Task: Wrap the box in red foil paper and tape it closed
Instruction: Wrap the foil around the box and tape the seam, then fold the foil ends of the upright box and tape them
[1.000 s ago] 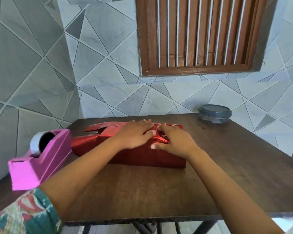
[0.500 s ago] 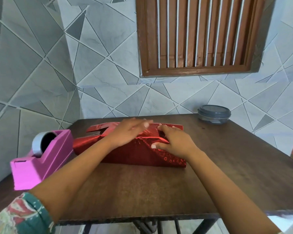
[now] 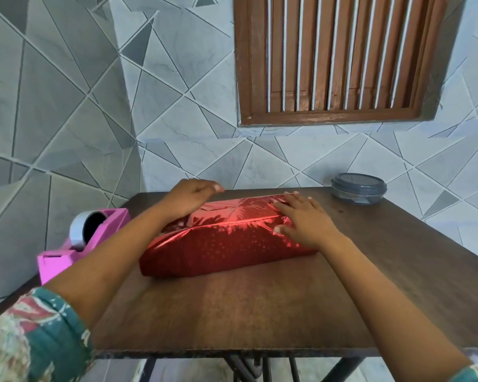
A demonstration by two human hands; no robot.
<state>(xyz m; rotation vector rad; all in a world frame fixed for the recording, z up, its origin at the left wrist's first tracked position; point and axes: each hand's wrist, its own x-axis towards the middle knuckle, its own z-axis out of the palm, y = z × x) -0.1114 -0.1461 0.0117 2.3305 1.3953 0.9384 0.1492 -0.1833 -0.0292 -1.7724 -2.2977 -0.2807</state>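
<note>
Two hands: both resting on top of the wrapped box
Left hand: arched over the far left end, fingers loosely bent, pressing the foil
Right hand: flat on the right end, fingers straight and spread
Red foil paper: covering the box, seam along the top
Box position: mid-tabletop, lying lengthwise
Tape dispenser: pink, left edge, apart from the box
Lidded container: grey, far right corner

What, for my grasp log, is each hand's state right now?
Left hand: open, resting on the foil-wrapped box.
Right hand: open, fingers flat on the box's right end.
</note>
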